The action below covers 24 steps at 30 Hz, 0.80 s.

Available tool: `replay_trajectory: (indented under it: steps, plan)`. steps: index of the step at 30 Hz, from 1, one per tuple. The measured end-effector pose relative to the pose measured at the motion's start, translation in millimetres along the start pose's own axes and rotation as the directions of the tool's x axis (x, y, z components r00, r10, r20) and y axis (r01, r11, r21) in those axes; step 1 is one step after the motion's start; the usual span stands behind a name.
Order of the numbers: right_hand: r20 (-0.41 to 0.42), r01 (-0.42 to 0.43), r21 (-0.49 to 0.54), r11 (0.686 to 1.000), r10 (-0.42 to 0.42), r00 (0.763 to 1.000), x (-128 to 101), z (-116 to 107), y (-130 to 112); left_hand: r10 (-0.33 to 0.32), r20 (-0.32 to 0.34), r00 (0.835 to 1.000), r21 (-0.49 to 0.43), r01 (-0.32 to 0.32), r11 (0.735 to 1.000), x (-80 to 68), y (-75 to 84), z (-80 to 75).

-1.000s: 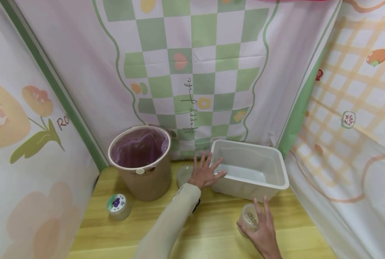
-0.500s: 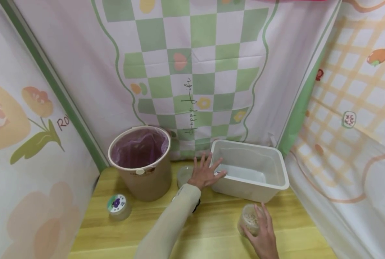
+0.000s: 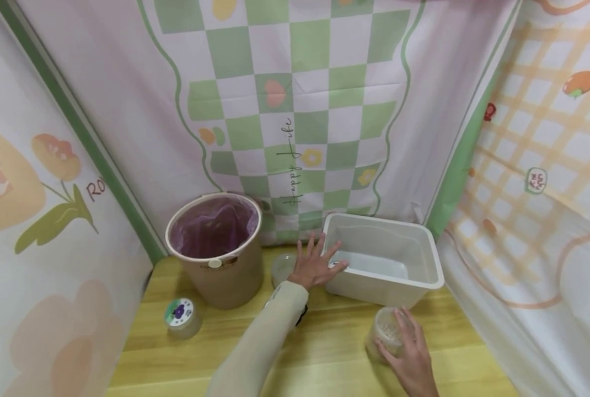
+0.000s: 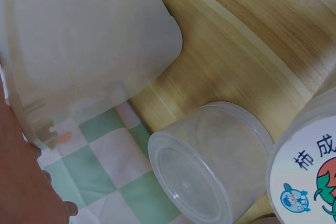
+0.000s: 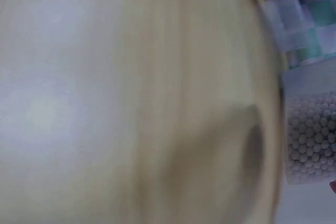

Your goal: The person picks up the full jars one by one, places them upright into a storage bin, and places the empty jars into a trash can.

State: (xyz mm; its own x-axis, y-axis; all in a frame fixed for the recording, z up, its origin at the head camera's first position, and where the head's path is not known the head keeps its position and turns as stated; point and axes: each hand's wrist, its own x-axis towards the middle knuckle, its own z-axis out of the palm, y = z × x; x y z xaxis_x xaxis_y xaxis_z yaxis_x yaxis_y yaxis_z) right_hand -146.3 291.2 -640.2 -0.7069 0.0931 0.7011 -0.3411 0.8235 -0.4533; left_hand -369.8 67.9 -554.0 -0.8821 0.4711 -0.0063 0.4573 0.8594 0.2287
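Right hand wraps the clear bead jar just in front of the white tub | left hand flat, fingers spread on the tub's near-left wall | jar looks light, smooth, slippery: grip around its sides

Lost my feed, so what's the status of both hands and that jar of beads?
Left hand flat against white tub corner, fingers spread. Right hand grips bead jar on table. Tub directly behind jar.

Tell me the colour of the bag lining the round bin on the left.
The liner in the tan bin is translucent purple-pink; the head view shows it best.
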Motion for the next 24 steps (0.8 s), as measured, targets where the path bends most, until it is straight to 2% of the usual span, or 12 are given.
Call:
replay_trajectory:
  steps: [6, 14, 18, 24]
  plan:
    - [-0.039, 0.065, 0.038, 0.997, -0.064, 0.997, 33, -27, -11, 0.000, 0.016, 1.000, -0.030, 0.000, 1.000, -0.1, 1.2, -1.2]
    - [0.001, 0.108, 0.028, 0.994, -0.108, 0.994, 92, -64, -27, -0.011, 0.009, 1.000, -0.022, 0.011, 1.000, -1.3, -1.4, -1.6]
    - [0.009, 0.109, 0.019, 0.994, -0.109, 0.994, 120, -74, -31, -0.014, 0.017, 1.000, -0.022, 0.014, 1.000, -2.9, -1.8, -3.1]
    - [-0.027, 0.121, -0.009, 0.993, -0.121, 0.992, 162, -80, -23, -0.007, 0.015, 1.000, -0.018, 0.007, 1.000, -2.1, -1.0, -2.8]
